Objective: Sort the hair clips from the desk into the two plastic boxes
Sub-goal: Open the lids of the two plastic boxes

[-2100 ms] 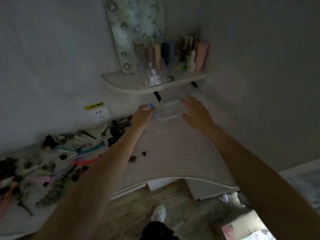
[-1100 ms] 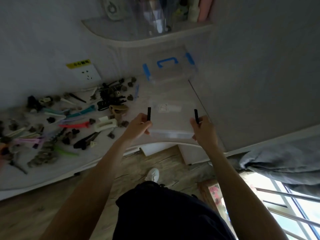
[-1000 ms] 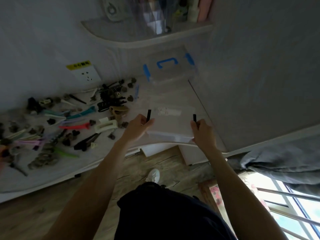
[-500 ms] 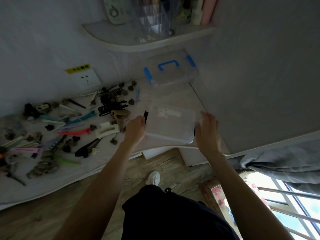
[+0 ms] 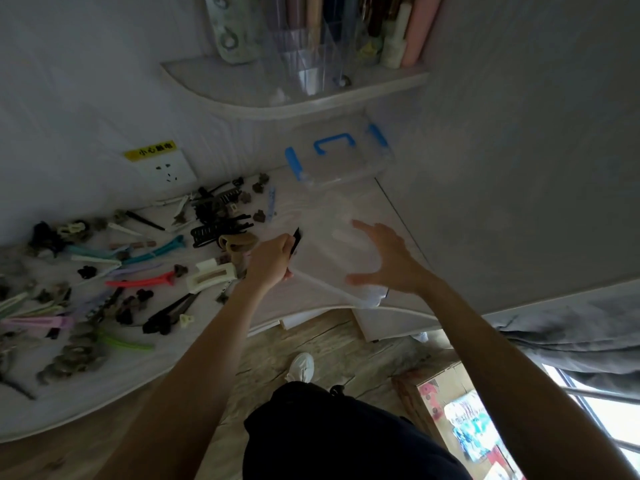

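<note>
Closest in, the near clear box [image 5: 332, 261] sits at the desk's [image 5: 180, 355] front edge, and that box is the anchor for everything else. The left hand [image 5: 272, 261] is at its left side, fingers curled round the lid edge by the black latch [image 5: 296, 241], which stands flipped up. The right hand [image 5: 388, 259] is over the lid toward the right side, fingers spread wide and thumb out; whether the palm actually touches the lid is hard to tell through the blur.

Left of the box, the hair clips [image 5: 114, 268] lie scattered across the desk: a white claw clip [image 5: 210, 277] nearest it, a red-pink long clip [image 5: 142, 281] beyond that, a teal one [image 5: 156, 249], a green one [image 5: 126, 342], and dark claw clips bunched up behind.

Behind the box, against the wall, stands the second box [image 5: 341, 155] with blue latches and handle, lid on. Up and left of that, a wall socket [image 5: 166, 169] with a yellow label. Above it all, a curved shelf [image 5: 294, 102] holding a clear organiser [image 5: 308, 60] and bottles.
</note>
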A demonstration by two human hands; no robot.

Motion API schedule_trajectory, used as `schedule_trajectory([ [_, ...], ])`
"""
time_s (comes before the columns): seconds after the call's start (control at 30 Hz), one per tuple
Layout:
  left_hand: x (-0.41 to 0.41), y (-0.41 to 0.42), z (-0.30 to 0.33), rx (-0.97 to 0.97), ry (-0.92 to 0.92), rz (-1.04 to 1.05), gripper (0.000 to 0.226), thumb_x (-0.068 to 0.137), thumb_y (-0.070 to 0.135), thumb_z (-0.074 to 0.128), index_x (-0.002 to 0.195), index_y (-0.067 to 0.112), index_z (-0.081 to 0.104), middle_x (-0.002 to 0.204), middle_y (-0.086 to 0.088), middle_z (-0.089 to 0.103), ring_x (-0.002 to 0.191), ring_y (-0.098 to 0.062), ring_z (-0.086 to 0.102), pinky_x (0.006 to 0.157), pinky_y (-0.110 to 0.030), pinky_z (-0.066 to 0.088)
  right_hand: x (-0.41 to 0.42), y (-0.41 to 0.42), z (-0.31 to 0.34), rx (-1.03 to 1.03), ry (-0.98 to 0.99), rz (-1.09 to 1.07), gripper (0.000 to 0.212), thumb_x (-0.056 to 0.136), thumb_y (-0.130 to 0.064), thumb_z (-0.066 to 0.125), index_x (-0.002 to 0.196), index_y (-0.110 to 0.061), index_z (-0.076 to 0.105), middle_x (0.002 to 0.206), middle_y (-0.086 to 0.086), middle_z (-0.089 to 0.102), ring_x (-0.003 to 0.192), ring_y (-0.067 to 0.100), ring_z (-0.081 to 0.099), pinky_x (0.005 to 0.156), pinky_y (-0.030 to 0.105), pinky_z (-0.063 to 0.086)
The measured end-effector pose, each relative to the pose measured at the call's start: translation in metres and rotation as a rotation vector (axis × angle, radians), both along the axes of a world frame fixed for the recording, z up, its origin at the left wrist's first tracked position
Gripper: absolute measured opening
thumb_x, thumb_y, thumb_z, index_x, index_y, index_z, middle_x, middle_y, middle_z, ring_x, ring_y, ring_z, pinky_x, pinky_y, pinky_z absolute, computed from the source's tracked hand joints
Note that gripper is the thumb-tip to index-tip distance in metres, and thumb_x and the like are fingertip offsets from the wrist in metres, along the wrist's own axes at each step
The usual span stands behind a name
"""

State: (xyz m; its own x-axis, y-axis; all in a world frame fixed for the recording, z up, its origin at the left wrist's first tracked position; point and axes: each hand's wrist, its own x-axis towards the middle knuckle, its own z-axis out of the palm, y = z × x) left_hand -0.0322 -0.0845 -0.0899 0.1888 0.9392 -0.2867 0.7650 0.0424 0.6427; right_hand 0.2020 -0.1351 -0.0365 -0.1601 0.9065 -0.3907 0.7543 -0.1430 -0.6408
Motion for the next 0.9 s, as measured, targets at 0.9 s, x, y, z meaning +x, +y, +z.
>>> schedule_trajectory([
  [0.9,0.063,0.019,0.018,0.389,-0.475,0.319,0.036,0.086,0.036,0.055,0.106,0.006,0.050,0.092,-0.008,0.053,0.074,-0.016,0.052,0.063,-0.023,0.042,0.012,0.019,0.012,0.670,-0.598,-0.144,0.038,0.077,-0.006,0.059,0.114,-0.013,0.062,0.131,0.015,0.052,0.124,0.034,0.044,0.100,0.043,0.040],
])
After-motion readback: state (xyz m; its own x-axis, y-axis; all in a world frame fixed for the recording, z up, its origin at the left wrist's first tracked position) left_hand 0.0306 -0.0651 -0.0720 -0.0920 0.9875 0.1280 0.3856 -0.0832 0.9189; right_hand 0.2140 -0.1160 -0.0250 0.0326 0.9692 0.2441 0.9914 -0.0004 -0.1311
